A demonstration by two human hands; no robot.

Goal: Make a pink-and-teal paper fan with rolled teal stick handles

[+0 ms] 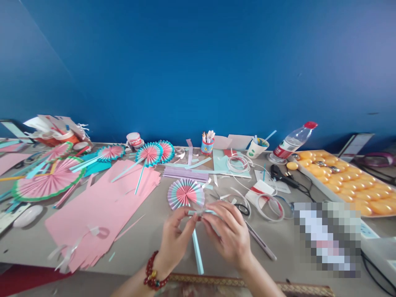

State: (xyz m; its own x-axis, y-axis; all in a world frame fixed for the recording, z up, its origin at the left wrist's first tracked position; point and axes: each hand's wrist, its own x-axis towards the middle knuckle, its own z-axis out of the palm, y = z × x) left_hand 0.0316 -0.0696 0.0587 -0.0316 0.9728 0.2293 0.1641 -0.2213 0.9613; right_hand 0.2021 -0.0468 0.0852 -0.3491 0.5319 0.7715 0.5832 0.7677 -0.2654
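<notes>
My left hand (178,232) and my right hand (229,232) meet over the table, both closed in a pinch. Between their fingertips runs a short light-blue paper strip (192,213), partly covered by the fingers. Just beyond them lies a round pleated paper fan (185,193) in lilac, blue and pink. A light-blue paper stick (198,252) lies below the hands, its upper end hidden by my left fingers; whether it joins the fan I cannot tell. Beside my right hand are black-handled scissors (243,209) and a slim pen-like tool (260,241).
Pink paper sheets (102,202) spread to the left, with several finished fans (149,154) around them. Behind stand a pencil cup (207,146), a paper cup (257,147) and a tilted plastic bottle (292,142). Right of these are coiled white strips (270,207), a black tool (281,175) and a tray of orange balls (346,177).
</notes>
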